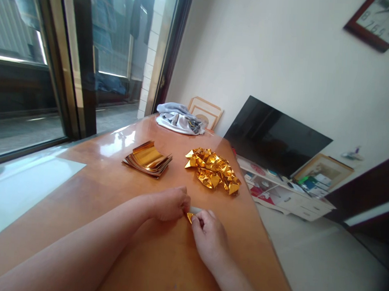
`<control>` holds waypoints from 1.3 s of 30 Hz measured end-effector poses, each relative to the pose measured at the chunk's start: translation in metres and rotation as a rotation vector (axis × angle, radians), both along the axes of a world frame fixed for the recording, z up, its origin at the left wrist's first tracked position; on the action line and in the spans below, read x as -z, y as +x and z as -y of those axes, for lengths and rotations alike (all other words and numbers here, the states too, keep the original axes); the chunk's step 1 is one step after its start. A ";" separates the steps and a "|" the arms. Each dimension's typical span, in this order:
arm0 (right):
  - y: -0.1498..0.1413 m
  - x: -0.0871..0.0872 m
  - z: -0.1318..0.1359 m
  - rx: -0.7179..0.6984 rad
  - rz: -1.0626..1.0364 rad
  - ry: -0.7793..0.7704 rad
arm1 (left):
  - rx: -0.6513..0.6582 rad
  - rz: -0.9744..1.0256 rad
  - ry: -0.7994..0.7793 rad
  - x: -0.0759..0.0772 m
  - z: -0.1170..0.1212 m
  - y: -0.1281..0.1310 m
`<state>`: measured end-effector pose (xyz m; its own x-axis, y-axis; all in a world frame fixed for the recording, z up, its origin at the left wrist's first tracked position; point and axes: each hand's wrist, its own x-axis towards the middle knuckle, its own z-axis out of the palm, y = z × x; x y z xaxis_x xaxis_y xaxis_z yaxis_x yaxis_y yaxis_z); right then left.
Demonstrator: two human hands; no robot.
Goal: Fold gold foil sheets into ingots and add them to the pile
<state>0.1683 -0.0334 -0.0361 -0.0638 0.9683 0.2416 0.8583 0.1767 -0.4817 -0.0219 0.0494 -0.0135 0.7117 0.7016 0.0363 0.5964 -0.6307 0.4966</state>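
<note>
1. Here, taking the hands as the dial's centre, the glossy brown tabletop (154,266) stretches toward 12 o'clock, where a grey-white cloth bundle (178,120) sits; a glass door (113,48) stands at 10, a black television (277,135) at 2.
2. The gold foil piece (190,217) is at the centre, between the left hand (169,204) and the right hand (209,234), both with fingers closed on it.
3. A stack of gold sheets (147,158) lies at 11, and a heap of folded gold shapes (213,168) at 1.
4. Fingers hide most of the held piece; a pale sliver just above it is hard to make out. The wall clock (380,25) is cut off at 2. Whether the pale patch at 9 is a sheet or glare, I cannot tell.
5. The tabletop's edge slants from 1 to 4; bare wood separates stack from heap and extends toward 7.
</note>
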 end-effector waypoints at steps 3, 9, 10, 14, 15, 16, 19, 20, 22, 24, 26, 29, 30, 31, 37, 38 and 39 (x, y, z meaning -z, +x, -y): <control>0.000 0.000 -0.001 0.015 0.021 -0.001 | -0.010 0.036 -0.037 0.002 0.000 0.002; -0.001 0.002 -0.001 0.024 0.038 0.017 | -0.070 0.000 0.005 0.001 0.000 0.009; -0.001 0.002 0.000 0.029 0.028 0.018 | -0.075 -0.011 0.012 0.000 0.000 0.009; 0.002 -0.004 0.007 0.009 0.009 0.015 | -0.081 -0.049 0.037 -0.001 0.002 0.011; 0.004 -0.006 0.010 -0.032 0.031 0.024 | -0.082 -0.054 0.041 -0.001 0.002 0.011; 0.005 -0.008 0.013 -0.080 0.063 0.035 | -0.083 -0.057 0.045 -0.001 0.002 0.012; 0.009 -0.013 0.021 -0.177 0.125 0.044 | -0.092 -0.067 0.046 -0.002 0.003 0.013; 0.009 -0.013 0.022 -0.194 0.134 0.040 | -0.097 -0.071 0.046 -0.003 0.003 0.013; 0.010 -0.013 0.024 -0.219 0.146 0.026 | -0.104 -0.078 0.042 -0.004 0.003 0.014; 0.011 -0.013 0.024 -0.232 0.152 0.012 | -0.105 -0.077 0.039 -0.004 0.004 0.014; 0.011 -0.013 0.024 -0.242 0.155 0.000 | -0.102 -0.072 0.039 -0.005 0.004 0.014; 0.012 -0.012 0.023 -0.248 0.155 -0.010 | -0.103 -0.065 0.038 -0.005 0.004 0.014; 0.013 -0.012 0.023 -0.248 0.156 -0.012 | -0.104 -0.064 0.036 -0.005 0.005 0.014; 0.014 -0.011 0.022 -0.246 0.157 -0.014 | -0.105 -0.063 0.035 -0.006 0.005 0.014; 0.015 -0.008 0.020 -0.241 0.160 0.018 | -0.114 -0.070 0.031 -0.009 0.007 0.015; 0.015 -0.008 0.020 -0.240 0.160 0.027 | -0.115 -0.072 0.032 -0.009 0.007 0.015; 0.015 -0.008 0.020 -0.238 0.162 0.032 | -0.114 -0.074 0.033 -0.009 0.007 0.015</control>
<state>0.1835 -0.0534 -0.0285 -0.3290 0.9132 0.2404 0.8559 0.3959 -0.3327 -0.0067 0.0428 -0.0047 0.6290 0.7773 0.0113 0.6994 -0.5722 0.4283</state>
